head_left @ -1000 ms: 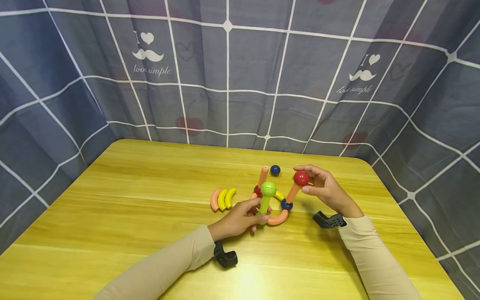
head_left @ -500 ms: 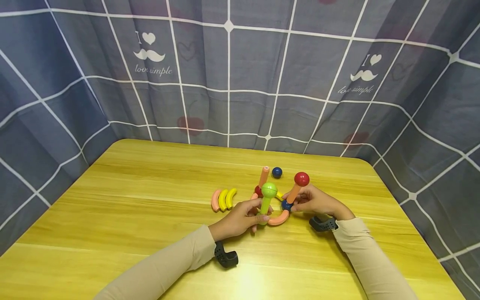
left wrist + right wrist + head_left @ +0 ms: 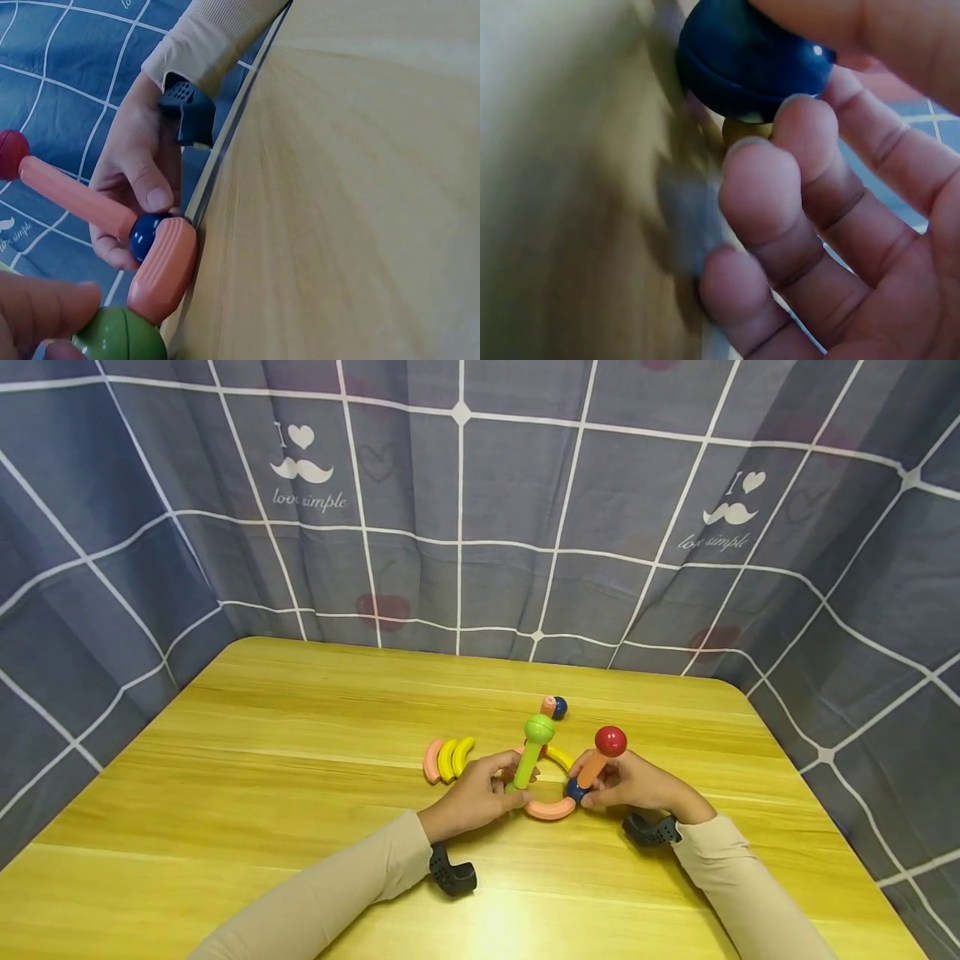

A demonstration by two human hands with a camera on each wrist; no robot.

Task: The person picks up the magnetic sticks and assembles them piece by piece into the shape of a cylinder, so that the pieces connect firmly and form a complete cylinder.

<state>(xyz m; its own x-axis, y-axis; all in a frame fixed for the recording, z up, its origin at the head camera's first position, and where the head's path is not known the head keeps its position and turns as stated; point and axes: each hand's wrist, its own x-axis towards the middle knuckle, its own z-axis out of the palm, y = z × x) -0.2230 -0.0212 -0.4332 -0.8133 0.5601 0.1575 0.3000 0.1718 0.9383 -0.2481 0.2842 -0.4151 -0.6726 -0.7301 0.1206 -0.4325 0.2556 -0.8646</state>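
Note:
A ring of magnetic balls and curved sticks stands on the table between the hands. My left hand pinches the green ball at the foot of an upright green stick, topped by another green ball. Opposite, my right hand grips the dark blue ball, under a leaning orange stick with a red ball on top. An orange curved stick joins these corners in front; a yellow curved stick runs behind. The rear red ball is mostly hidden.
At the rear, an orange stick without a ball on top overlaps a loose blue ball in the head view. Left of the ring lie one orange curved stick and two yellow ones. A grey checked curtain surrounds the table.
My right hand has come down from the upper red ball to the blue ball below. The ring has shifted slightly, and its rear orange stick now leans right, towards the loose blue ball.

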